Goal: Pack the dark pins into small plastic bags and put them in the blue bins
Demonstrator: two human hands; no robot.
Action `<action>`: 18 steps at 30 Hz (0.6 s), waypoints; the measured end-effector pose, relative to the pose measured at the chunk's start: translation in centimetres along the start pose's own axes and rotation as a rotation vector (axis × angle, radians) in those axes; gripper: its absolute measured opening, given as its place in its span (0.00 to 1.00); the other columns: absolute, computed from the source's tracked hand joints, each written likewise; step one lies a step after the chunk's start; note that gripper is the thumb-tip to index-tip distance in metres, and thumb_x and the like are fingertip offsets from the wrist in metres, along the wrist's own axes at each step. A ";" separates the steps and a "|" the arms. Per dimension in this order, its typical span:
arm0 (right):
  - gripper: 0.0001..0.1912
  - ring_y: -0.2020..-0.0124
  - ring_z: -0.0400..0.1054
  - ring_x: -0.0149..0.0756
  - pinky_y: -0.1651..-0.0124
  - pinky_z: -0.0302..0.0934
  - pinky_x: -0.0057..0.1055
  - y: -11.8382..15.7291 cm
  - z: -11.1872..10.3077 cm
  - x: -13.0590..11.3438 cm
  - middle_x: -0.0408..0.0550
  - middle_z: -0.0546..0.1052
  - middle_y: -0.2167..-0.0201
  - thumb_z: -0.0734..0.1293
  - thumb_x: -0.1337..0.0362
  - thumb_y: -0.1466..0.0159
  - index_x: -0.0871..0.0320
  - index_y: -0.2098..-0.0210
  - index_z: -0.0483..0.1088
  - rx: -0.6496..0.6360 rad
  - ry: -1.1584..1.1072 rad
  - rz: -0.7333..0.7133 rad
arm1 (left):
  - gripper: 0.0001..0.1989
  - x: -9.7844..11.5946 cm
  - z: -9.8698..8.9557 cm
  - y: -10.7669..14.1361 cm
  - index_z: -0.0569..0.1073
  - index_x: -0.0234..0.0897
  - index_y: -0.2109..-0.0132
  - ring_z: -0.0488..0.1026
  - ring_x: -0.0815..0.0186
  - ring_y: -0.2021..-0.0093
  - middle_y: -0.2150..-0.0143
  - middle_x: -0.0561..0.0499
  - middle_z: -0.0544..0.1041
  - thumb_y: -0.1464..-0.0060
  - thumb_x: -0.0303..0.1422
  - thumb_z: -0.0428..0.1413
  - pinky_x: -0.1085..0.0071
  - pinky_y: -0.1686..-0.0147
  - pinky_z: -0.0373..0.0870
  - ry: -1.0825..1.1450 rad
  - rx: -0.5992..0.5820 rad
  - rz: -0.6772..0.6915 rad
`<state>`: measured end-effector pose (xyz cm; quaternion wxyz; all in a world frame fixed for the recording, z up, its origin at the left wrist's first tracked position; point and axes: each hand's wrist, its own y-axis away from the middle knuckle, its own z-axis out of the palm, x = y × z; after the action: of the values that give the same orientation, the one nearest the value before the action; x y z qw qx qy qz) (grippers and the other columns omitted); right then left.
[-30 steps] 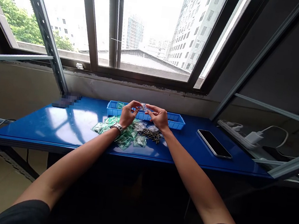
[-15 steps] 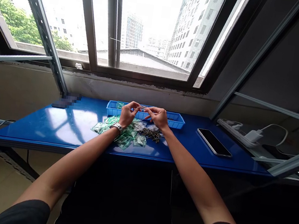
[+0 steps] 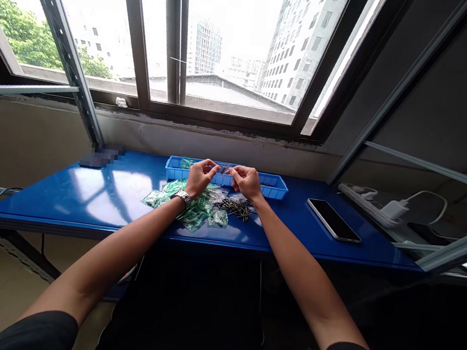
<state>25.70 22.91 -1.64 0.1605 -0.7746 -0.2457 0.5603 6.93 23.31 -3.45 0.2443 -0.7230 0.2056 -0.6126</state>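
Note:
Fingertips of both hands pinch a small clear plastic bag (image 3: 223, 170), which is stretched between them above the blue tray (image 3: 271, 193). Something thin and dark shows in it, too small to name for sure. My left hand (image 3: 199, 178), with a metal watch on its wrist, closes on the bag's left side. My right hand (image 3: 247, 182) grips the right side. Below the left hand, green-tinted plastic bags (image 3: 194, 218) lie in a loose heap. A pile of long dark and brass-coloured screws (image 3: 240, 210) sits under the right hand, partly covered by it.
A phone (image 3: 333, 220) lies at the right of the blue table (image 3: 277, 237). Farther right are a power strip (image 3: 370, 206) and a white charger (image 3: 395, 209) with its cable. Metal shelf posts (image 3: 67, 52) stand at both sides, and a window rises behind the table.
The fingertips have moved slightly apart, and the bag now hangs more upright and spread between them. The right hand's fingers are more curled. The view has shifted a little.

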 end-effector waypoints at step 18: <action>0.22 0.72 0.80 0.39 0.83 0.65 0.26 -0.2 0.2 0.6 0.55 0.82 0.48 0.71 0.52 0.36 0.57 0.47 0.80 0.015 -0.045 -0.027 | 0.08 -0.5 -0.1 -0.3 0.77 0.35 0.54 0.83 0.57 0.54 0.51 0.41 0.83 0.41 0.27 0.59 0.70 0.67 0.80 0.041 -0.011 0.028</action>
<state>25.66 23.42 -2.11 0.1680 -0.7571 -0.2555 0.5773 6.76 23.84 -3.65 0.2446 -0.7086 0.2243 -0.6226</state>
